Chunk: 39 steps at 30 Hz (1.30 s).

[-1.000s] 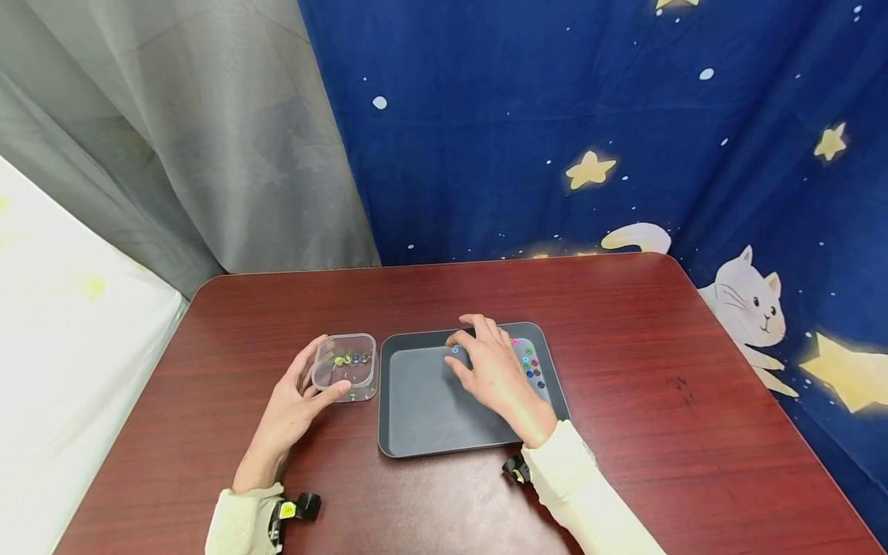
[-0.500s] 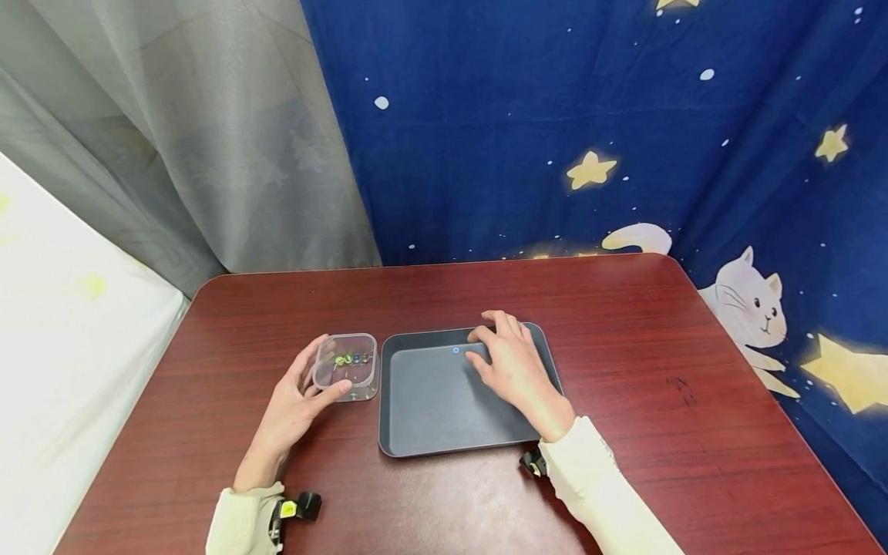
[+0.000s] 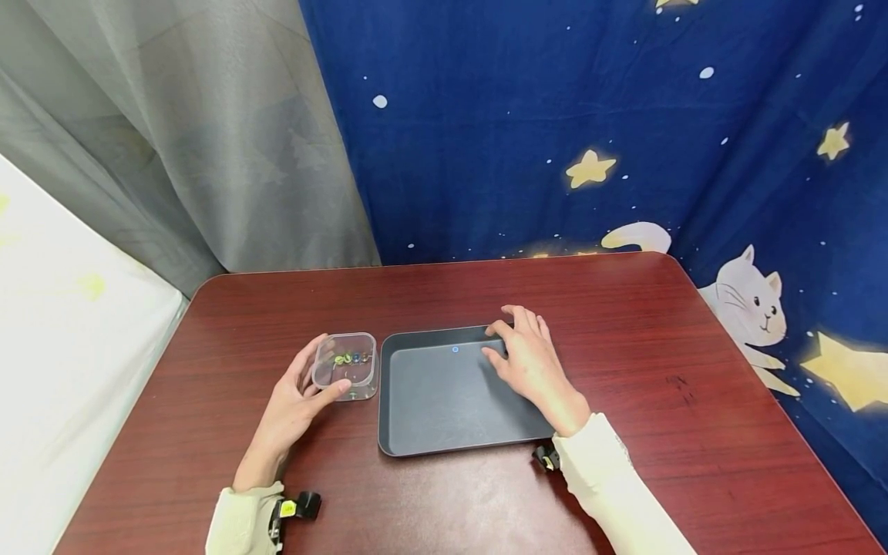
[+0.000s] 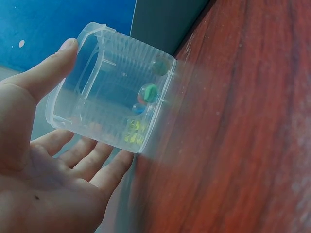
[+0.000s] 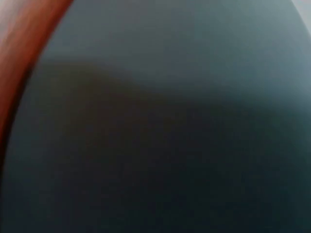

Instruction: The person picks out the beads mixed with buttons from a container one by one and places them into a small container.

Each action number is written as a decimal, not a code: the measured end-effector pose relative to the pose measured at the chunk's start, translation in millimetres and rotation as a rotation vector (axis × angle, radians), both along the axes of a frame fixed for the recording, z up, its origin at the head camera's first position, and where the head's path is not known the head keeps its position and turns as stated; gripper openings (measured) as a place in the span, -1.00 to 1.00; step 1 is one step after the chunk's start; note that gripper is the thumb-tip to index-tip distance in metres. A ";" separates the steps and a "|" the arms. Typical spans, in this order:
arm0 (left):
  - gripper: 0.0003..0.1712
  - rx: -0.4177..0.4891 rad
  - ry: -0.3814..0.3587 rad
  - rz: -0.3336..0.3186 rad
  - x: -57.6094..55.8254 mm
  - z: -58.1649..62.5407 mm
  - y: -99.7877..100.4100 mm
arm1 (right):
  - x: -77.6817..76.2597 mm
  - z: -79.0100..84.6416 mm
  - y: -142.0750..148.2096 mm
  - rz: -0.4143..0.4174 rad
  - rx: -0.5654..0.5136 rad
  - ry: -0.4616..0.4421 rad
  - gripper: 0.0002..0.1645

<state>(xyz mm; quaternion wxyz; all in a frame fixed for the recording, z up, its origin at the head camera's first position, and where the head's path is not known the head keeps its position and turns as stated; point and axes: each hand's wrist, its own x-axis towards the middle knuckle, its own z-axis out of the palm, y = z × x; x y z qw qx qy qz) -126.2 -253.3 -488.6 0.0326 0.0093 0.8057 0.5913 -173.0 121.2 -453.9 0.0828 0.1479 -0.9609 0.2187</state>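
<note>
My left hand [image 3: 294, 405] grips a clear plastic box [image 3: 345, 366], thumb over the near rim and fingers along the outer side. Several marbles, green, yellow and blue, lie on its bottom; in the left wrist view the green swirled marble [image 4: 149, 93] shows through the wall. To the right of the box is a dark grey tray [image 3: 444, 401]. One small blue marble [image 3: 455, 349] sits near its back edge. Over the tray's right side hovers my right hand [image 3: 533, 366], thumb and index finger apart with nothing between them. This hand and forearm hide the tray's right edge.
The reddish-brown wooden table [image 3: 659, 347] carries the box and tray, which stand close side by side. Behind it hang a grey curtain [image 3: 208, 139] and a blue star-patterned curtain [image 3: 486, 139]. The right wrist view is dark and blurred.
My right hand has moved right, away from the blue marble, which stays in place. Other marbles on the tray's right side are now hidden behind that hand. Left hand and box are still.
</note>
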 end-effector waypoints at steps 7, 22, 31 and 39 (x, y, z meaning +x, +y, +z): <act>0.01 0.005 -0.001 -0.003 0.4 0.5 0.0 | -0.7 -1.6 13.1 -0.018 0.013 -0.008 -0.68; 0.01 0.003 0.003 -0.001 -0.5 -0.4 -0.2 | -2.2 -8.7 25.3 -0.064 0.066 -0.046 -0.61; 0.00 0.012 0.011 -0.002 -0.4 -1.8 -0.1 | -0.9 -11.5 30.6 -0.062 0.106 -0.062 -0.63; 0.00 0.015 0.009 0.002 -0.8 -2.0 0.2 | -2.2 -14.3 34.3 -0.037 0.112 -0.029 -0.67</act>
